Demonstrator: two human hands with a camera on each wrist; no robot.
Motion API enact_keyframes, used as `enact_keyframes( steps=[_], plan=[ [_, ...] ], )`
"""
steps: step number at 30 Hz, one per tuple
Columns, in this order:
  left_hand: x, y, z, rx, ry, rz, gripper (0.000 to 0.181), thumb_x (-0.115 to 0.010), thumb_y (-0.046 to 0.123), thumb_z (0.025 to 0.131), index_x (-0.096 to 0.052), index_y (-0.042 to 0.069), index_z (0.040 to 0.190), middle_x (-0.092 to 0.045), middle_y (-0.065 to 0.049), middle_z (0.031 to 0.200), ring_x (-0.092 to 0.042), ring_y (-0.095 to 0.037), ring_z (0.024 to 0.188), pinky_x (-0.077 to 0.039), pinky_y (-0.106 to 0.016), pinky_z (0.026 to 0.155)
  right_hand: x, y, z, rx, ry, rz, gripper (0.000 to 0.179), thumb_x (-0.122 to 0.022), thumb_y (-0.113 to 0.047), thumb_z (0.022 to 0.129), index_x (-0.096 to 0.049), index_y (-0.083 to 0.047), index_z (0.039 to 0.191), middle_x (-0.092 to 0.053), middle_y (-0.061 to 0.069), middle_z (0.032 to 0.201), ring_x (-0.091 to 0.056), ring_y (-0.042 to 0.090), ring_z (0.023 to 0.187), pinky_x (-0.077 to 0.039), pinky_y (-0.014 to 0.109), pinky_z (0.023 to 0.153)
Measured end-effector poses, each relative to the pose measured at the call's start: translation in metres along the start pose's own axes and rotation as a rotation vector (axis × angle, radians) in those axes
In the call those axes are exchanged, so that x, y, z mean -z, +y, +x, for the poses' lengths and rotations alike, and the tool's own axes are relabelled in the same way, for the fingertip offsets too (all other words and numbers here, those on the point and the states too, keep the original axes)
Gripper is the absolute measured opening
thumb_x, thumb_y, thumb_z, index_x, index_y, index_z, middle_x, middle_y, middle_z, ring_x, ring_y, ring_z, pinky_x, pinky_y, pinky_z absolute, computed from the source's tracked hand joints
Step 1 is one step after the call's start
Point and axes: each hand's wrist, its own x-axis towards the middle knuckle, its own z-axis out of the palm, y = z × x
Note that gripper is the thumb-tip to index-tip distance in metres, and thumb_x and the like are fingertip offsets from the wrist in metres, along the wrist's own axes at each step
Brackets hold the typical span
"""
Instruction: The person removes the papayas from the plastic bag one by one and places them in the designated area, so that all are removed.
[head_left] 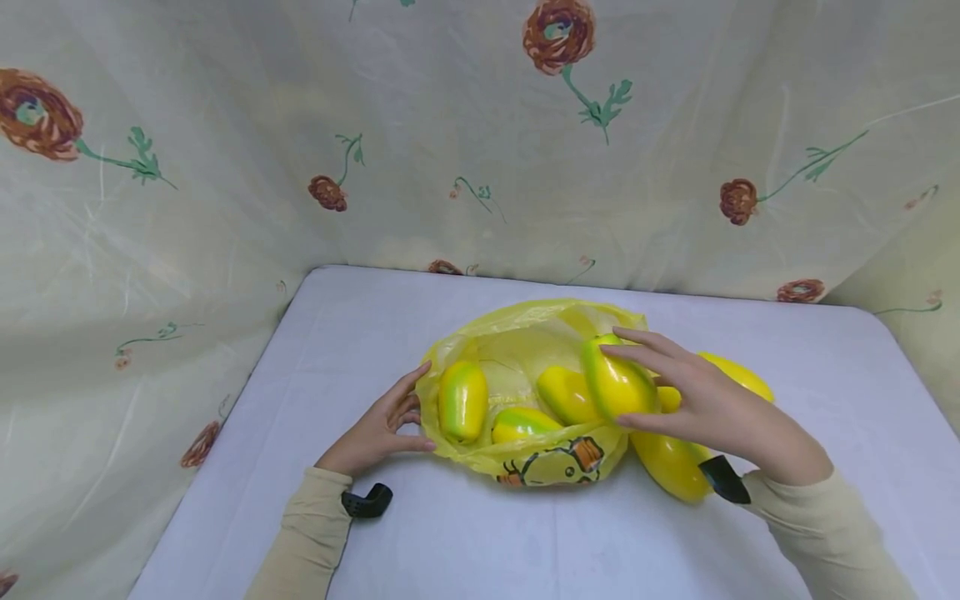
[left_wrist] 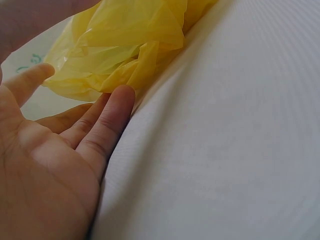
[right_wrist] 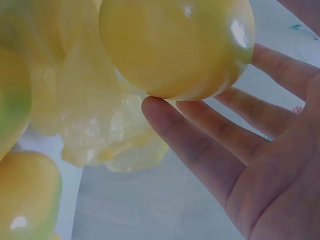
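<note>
Holding a yellow-green mango [head_left: 618,383] in the right hand [head_left: 701,408], spread about as wide as the fruit, with thumb on the near side and fingers over the far side. Gripped toward the fingertips, with open space before the palm, going by the right wrist view. Seen against the right rim of a yellow plastic bag [head_left: 517,325], at its open mouth; cannot tell how high above the bench [head_left: 450,550].

Touching the bag's outer left edge with the left hand [head_left: 382,425], opened fairly wide, thumb well apart from the loosely extended fingers. In the left wrist view, reaching to crumpled plastic with the fingertips.

Inside the bag, beside its left wall, a second mango [head_left: 462,402]; close to the front wall, a third mango [head_left: 525,423], partly covered by the near rim; just left of the held fruit, a fourth mango [head_left: 566,393], partly hidden behind it. Outside, right of the bag, a near mango [head_left: 671,467] and, beyond the right hand, a far mango [head_left: 735,375]. On the bag's front, a cartoon print [head_left: 562,462] in black and orange. Behind everything, a flowered curtain [head_left: 420,125].
</note>
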Motion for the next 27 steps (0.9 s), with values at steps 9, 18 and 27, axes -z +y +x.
enact_keyframes(
  steps=[9, 18, 27],
  plan=[
    [0.000, -0.002, 0.002, 0.000, 0.005, -0.010, 0.114, -0.090, 0.015, 0.080, -0.018, 0.043, 0.164, -0.043, -0.011, 0.160, -0.060, -0.026, 0.116, -0.049, -0.020, 0.102, 0.000, 0.011, -0.011, -0.009, 0.037, 0.009, 0.074, -0.080, -0.048, 0.088, -0.049, -0.030, 0.153, -0.037, 0.014, 0.165, -0.040, 0.047, 0.146, -0.041, 0.072, 0.107],
    [0.000, -0.002, 0.001, 0.011, 0.009, -0.013, 0.113, -0.090, 0.015, 0.080, -0.018, 0.043, 0.164, -0.038, -0.009, 0.164, -0.059, -0.026, 0.118, -0.049, -0.020, 0.102, -0.001, 0.024, -0.023, 0.041, 0.125, -0.025, 0.076, -0.085, -0.036, 0.087, -0.050, -0.026, 0.153, -0.042, 0.014, 0.162, -0.052, 0.039, 0.136, -0.055, 0.058, 0.094],
    [0.000, -0.001, 0.001, 0.019, 0.013, -0.014, 0.113, -0.090, 0.013, 0.081, -0.018, 0.043, 0.164, -0.047, -0.012, 0.157, -0.060, -0.026, 0.115, -0.049, -0.021, 0.103, -0.001, 0.037, -0.038, -0.013, 0.173, 0.019, 0.078, -0.089, -0.030, 0.083, -0.052, -0.023, 0.151, -0.042, 0.012, 0.162, -0.050, 0.025, 0.136, -0.057, 0.058, 0.091]
  ],
)
